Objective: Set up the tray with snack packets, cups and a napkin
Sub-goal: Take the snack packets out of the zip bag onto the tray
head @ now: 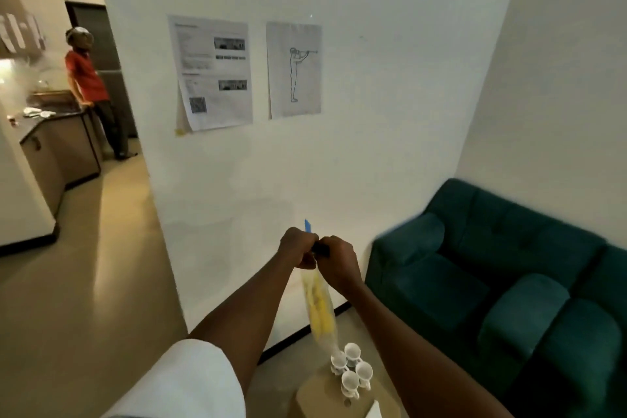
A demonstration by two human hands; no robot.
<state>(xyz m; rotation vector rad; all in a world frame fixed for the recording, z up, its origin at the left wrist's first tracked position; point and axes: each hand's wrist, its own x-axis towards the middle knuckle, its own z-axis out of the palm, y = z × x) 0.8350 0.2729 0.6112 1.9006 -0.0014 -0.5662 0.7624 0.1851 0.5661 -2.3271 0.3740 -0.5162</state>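
The frame's lower edge cuts off the brown tabletop (317, 399), so we see only the part that carries the four white cups (353, 370), which stand close together. Just right of the cups and nearer to us, a white corner (375, 410) pokes in from the bottom edge, most of it out of view. Directly above the cups hangs the snack packet (319, 304), a long clear bag with yellow pieces inside; it is motion-blurred, and its lower end overlaps the farthest cup in our view. The packet's top is hidden inside our fists, apart from a small blue tab (307, 225) standing up out of them. A short dark piece (320, 249) shows between the hands, perhaps a clip, though it is too blurred to be sure.

Our left hand (297, 246) is curled tight and pinches the packet's top from the left. Our right hand (339, 263), fingers curled as well, grips the same top from the right, the two hands touching. A white sleeve (190, 380) covers the left upper arm. Right of the cups sits a green sofa (509, 265).
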